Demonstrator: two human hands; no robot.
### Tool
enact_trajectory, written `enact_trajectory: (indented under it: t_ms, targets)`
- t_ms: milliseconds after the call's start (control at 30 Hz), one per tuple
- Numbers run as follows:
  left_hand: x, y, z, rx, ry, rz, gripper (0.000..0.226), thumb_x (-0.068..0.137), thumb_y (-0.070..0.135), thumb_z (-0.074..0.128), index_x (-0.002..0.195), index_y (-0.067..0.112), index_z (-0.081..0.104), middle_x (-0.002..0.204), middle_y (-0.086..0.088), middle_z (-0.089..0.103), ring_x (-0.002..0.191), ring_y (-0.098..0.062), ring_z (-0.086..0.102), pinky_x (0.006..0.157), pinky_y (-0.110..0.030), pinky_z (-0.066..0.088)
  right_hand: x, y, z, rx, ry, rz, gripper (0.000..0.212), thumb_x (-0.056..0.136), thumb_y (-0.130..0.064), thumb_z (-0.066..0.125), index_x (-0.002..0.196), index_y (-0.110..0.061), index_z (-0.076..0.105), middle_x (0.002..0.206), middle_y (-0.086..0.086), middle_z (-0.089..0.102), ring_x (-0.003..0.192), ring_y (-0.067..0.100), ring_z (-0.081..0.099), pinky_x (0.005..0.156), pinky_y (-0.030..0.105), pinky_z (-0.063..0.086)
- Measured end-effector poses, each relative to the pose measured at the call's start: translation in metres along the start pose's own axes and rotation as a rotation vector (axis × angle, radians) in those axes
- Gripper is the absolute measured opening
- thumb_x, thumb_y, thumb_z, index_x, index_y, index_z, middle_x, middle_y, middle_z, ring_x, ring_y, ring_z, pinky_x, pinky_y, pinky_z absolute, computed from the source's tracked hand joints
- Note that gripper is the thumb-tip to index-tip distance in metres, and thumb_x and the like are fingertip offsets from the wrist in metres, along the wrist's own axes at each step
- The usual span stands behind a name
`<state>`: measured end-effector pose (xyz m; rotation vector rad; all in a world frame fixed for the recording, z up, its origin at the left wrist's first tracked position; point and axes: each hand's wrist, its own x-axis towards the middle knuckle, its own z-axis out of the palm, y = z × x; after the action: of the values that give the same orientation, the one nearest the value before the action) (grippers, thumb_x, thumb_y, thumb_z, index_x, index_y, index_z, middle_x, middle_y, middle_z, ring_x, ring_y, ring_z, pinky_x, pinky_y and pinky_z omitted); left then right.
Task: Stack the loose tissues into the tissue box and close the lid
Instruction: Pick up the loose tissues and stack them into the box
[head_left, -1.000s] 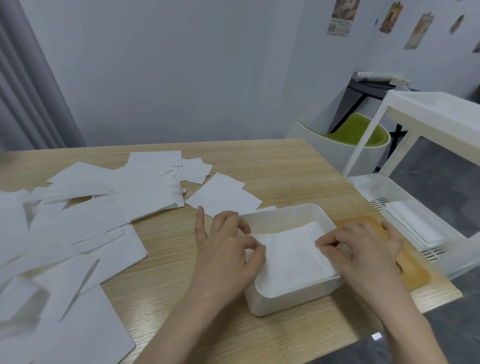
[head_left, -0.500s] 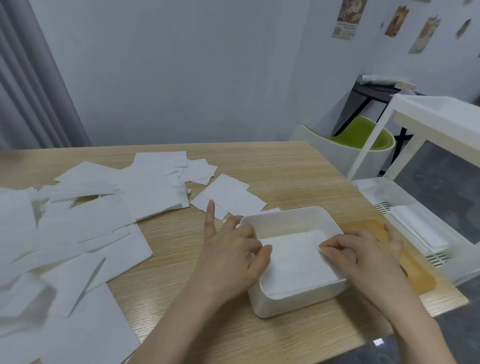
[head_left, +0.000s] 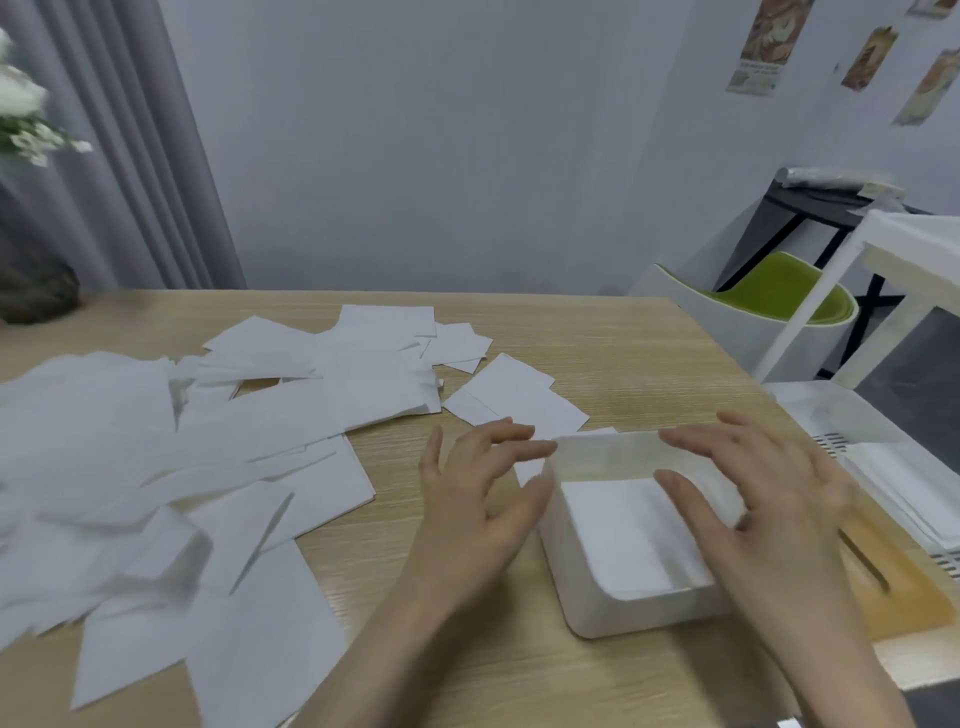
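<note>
The white tissue box (head_left: 613, 597) is sitting open on the wooden table (head_left: 597, 358) at roughly 5 o'clock in the view, with a flat stack of tissues (head_left: 618, 535) lying inside it. The left hand (head_left: 475, 499) is hovering at the box's 9 o'clock side, fingers spread and gripping nothing. The right hand (head_left: 758, 499) is hovering over the box's 3 o'clock half, fingers likewise spread; contact with the stack cannot be determined. Loose tissues (head_left: 218, 452) are lying scattered across the table from 9 to 11 o'clock. An amber lid (head_left: 893, 587) is lying just beside the box at 3 o'clock.
</note>
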<state>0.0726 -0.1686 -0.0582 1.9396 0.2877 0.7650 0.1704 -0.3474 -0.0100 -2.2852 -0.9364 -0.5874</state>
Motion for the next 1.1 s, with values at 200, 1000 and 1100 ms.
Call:
enact_trajectory:
  t_ms: [200, 1000, 1100]
  targets:
    - [-0.019, -0.016, -0.055, 0.108, 0.120, -0.062, 0.021, 0.080, 0.048, 0.055, 0.099, 0.049, 0.066, 0.121, 0.031, 0.053, 0.119, 0.018, 0.041, 0.108, -0.058, 0.033, -0.002, -0.052, 0.032, 0.296, -0.074, -0.065, 0.023, 0.083, -0.029, 0.062, 0.105, -0.031, 0.067, 0.110, -0.028, 0.057, 0.118, -0.003, 0.043, 0.099, 0.013, 0.029]
    - [-0.107, -0.081, -0.245, 0.296, 0.599, -0.243, 0.037, 0.089, 0.003, 0.064, 0.106, 0.035, 0.067, 0.118, 0.010, 0.062, 0.112, 0.007, 0.053, 0.084, -0.003, 0.038, -0.032, -0.212, 0.163, 0.549, -0.472, -0.291, 0.041, 0.080, -0.040, 0.063, 0.120, -0.032, 0.060, 0.112, -0.019, 0.055, 0.116, 0.002, 0.042, 0.098, 0.031, 0.039]
    - [-0.108, -0.091, -0.249, 0.308, 0.642, -0.235, 0.029, 0.084, 0.023, 0.059, 0.105, 0.042, 0.063, 0.117, 0.015, 0.060, 0.113, 0.004, 0.053, 0.101, -0.029, 0.044, -0.035, -0.223, 0.177, 0.516, -0.543, -0.328, 0.057, 0.077, -0.047, 0.062, 0.131, -0.033, 0.052, 0.120, -0.016, 0.051, 0.119, 0.003, 0.037, 0.098, 0.027, 0.034]
